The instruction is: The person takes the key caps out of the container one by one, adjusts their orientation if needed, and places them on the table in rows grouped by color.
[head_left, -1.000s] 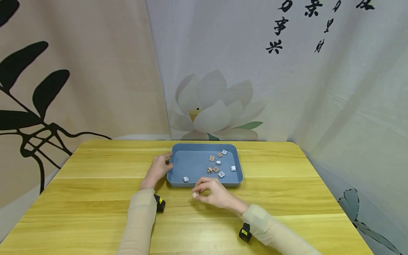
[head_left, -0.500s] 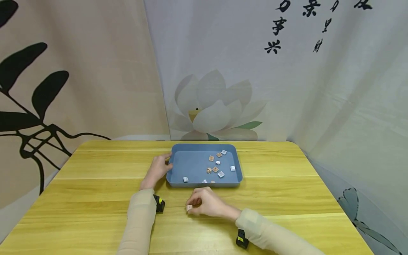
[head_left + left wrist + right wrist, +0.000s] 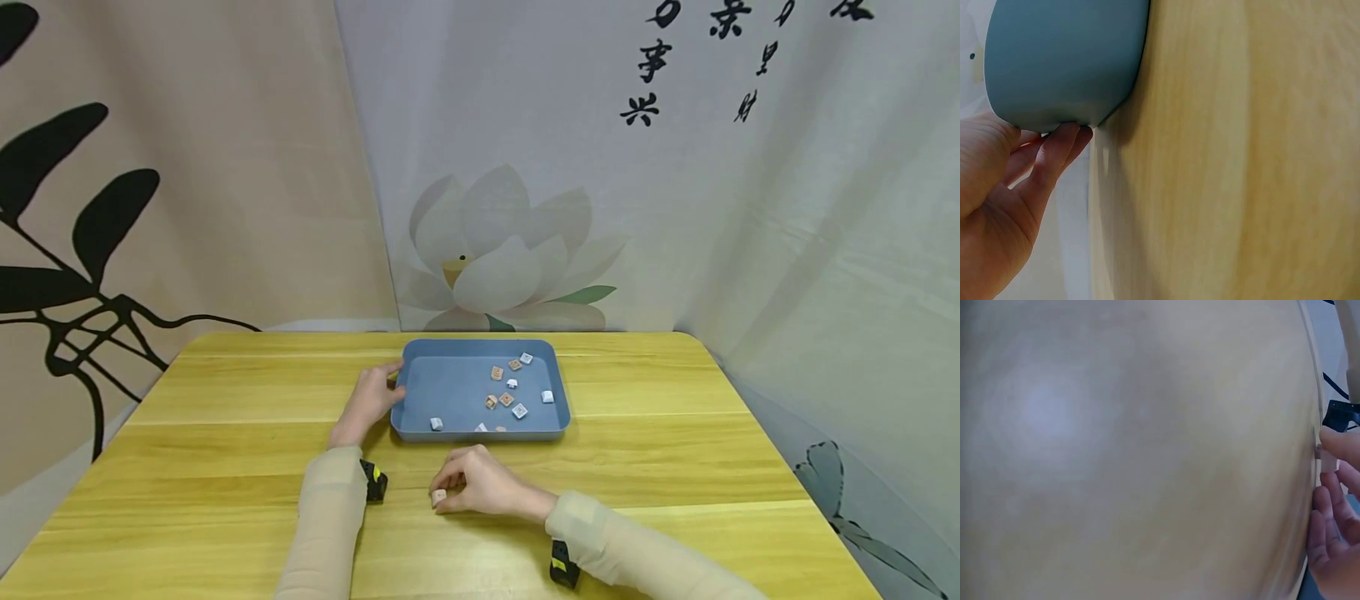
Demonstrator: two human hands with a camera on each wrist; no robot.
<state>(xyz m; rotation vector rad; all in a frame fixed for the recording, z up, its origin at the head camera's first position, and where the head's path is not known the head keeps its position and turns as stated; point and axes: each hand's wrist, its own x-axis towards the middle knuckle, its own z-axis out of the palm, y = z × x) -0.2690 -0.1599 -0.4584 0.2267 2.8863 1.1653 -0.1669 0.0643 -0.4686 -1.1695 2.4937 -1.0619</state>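
My left hand (image 3: 366, 407) holds the blue-grey tray (image 3: 442, 339) by its left end, thumb over the rim. In the left wrist view its fingertips (image 3: 1065, 134) press against the outer wall of the tray. In front of the tray, my right hand (image 3: 483, 483) pinches a small pale cube (image 3: 438, 497) between thumb and fingertips, low over the table. The right wrist view shows this cube (image 3: 1329, 464) at the right edge, between thumb and fingers. Several small white and tan cubes (image 3: 521, 411) with marked faces lie in the tray, mostly in its right half.
The tray stands near the back of a yellow wooden table (image 3: 660, 450). Another white cube (image 3: 437, 423) lies in the tray's front left corner. A printed cloth backdrop (image 3: 300, 208) hangs behind the table. Black devices (image 3: 564, 565) are strapped at both wrists.
My right hand has moved from the tray's front edge toward me and slightly left, carrying the pale cube. Cubes near the tray's front wall have come into view. The left hand has stayed.
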